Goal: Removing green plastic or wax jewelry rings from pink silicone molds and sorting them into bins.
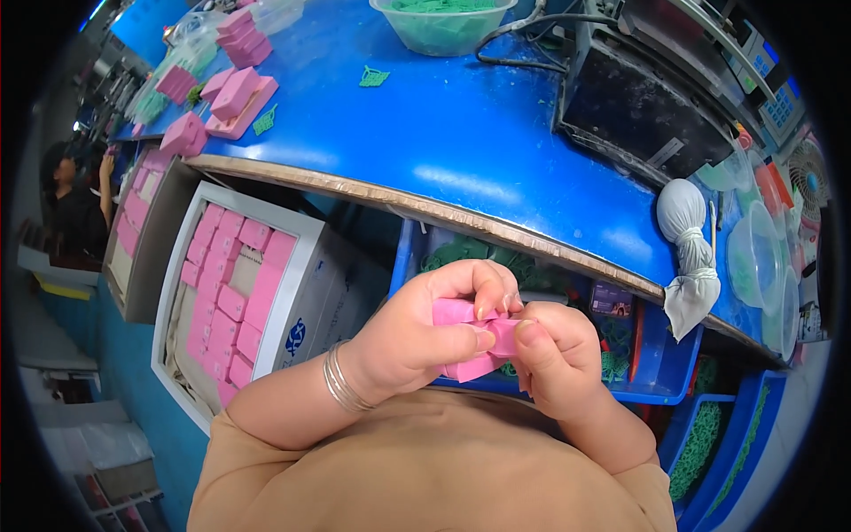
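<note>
My left hand (446,324), a metal bracelet at its wrist, grips a pink block (454,368) that looks like a soft mould, split and bent open. My right hand (560,359) pinches the same piece at its right side, thumb on top. Both hands are over a blue tray (399,270) of green pieces under the bench's wooden edge. Any small detail inside the pink piece is hidden by my fingers.
Blue bench (461,115) holds pink blocks (239,97), a green-filled bowl (443,18), dark machine (638,106), white cloth bag (687,230) and clear bowls (753,257). White box (306,266) of pink blocks stands left, more blue trays (736,443) lower right. Another person (71,195) works far left.
</note>
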Tool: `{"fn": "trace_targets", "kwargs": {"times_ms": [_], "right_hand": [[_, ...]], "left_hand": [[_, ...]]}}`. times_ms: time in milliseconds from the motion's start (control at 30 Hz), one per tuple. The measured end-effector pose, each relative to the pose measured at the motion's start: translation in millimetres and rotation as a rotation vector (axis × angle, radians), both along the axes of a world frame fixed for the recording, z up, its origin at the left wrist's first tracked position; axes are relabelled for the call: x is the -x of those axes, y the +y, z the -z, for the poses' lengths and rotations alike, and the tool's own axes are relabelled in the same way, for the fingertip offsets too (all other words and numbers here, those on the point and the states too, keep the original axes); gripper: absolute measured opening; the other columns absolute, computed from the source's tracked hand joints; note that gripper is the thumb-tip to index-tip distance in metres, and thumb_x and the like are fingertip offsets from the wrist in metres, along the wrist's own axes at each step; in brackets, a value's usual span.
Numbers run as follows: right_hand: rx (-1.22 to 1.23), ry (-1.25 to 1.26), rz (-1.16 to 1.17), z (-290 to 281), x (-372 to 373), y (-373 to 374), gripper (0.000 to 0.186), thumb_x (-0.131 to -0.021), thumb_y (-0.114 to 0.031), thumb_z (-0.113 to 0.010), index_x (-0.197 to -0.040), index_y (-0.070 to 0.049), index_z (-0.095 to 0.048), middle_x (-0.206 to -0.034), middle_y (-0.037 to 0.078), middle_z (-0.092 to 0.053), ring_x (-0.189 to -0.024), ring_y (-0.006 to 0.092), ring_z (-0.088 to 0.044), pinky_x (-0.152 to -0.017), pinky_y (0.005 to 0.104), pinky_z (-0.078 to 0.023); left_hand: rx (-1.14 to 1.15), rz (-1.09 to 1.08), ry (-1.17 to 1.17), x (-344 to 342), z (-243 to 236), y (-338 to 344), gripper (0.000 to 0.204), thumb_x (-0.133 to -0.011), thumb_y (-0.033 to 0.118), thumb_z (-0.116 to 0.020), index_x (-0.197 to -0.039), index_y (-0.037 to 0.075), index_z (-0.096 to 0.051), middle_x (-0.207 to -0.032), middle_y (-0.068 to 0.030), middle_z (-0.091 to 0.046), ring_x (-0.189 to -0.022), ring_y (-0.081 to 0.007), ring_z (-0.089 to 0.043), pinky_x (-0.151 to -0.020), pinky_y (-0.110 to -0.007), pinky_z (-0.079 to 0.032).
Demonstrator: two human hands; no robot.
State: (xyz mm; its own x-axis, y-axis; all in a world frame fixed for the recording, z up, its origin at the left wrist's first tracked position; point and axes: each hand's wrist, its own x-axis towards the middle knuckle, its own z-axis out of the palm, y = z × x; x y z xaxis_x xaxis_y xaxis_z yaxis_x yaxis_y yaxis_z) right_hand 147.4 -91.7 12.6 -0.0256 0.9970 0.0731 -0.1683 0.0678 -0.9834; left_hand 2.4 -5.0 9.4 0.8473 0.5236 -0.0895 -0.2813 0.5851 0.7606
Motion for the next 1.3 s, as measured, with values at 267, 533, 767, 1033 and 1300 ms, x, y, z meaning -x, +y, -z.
{"fn": "trace_targets", "kwargs": {"times_ms": [267,533,767,1033,1300], "right_hand": [[-0.039,0.707,0.251,1,-16,12,0.038,-0.097,-0.032,-0.032,-0.076,-0.005,-0.048,-0.04,-0.001,-0.034,-0.034,0.0066,-0.029,-0.034,0.0211,-0.024],[0.199,0.73,0.405,1,-43,15,0.046,-0.098,-0.037,-0.025,-0.102,0.0,-0.051,-0.075,0.018,-0.061,-0.042,0.0167,-0.047,-0.041,0.0248,-0.038],[0.267,0.202,-0.027,1,3,3,0.054,-0.073,-0.015,-0.075,-0.105,-0.006,-0.033,-0.113,0.012,-0.045,-0.102,0.0151,-0.05,-0.085,0.0312,-0.044],[0.352,0.594,0.049,1,-9,6,0.029,-0.088,-0.033,-0.053,-0.088,-0.007,-0.042,-0.09,0.011,-0.057,-0.078,0.0167,-0.057,-0.068,0.0307,-0.047],[-0.37,-0.578,0.011,-23,-22,9,0.029,-0.065,-0.015,-0.076,-0.078,-0.006,-0.052,-0.105,0.017,-0.061,-0.088,0.0253,-0.059,-0.081,0.0336,-0.043]], "left_hand": [[0.453,0.008,-0.425,0,23,17,0.015,-0.068,0.02,-0.06,-0.076,0.013,-0.048,-0.086,-0.0049,-0.047,-0.098,-0.0204,-0.045,-0.094,-0.046,-0.038],[0.227,-0.133,-0.116,17,1,12,0.056,-0.076,0.025,-0.069,-0.123,0.006,-0.045,-0.128,-0.0181,-0.043,-0.129,-0.036,-0.031,-0.103,-0.051,-0.031],[-1.535,-0.07,0.239,9,-9,10,0.065,-0.07,0.028,-0.076,-0.12,0.001,-0.045,-0.124,-0.0214,-0.048,-0.12,-0.0404,-0.042,-0.098,-0.049,-0.036],[-0.666,-0.104,-0.023,19,12,10,0.088,-0.062,0.041,-0.079,-0.127,0.002,-0.035,-0.13,-0.0205,-0.041,-0.129,-0.0323,-0.031,-0.105,-0.046,-0.027],[-0.041,0.493,0.173,13,1,6,0.094,-0.067,0.035,-0.079,-0.135,-0.002,-0.025,-0.124,-0.0111,-0.047,-0.112,-0.0176,-0.046,-0.095,-0.031,-0.037]]}}
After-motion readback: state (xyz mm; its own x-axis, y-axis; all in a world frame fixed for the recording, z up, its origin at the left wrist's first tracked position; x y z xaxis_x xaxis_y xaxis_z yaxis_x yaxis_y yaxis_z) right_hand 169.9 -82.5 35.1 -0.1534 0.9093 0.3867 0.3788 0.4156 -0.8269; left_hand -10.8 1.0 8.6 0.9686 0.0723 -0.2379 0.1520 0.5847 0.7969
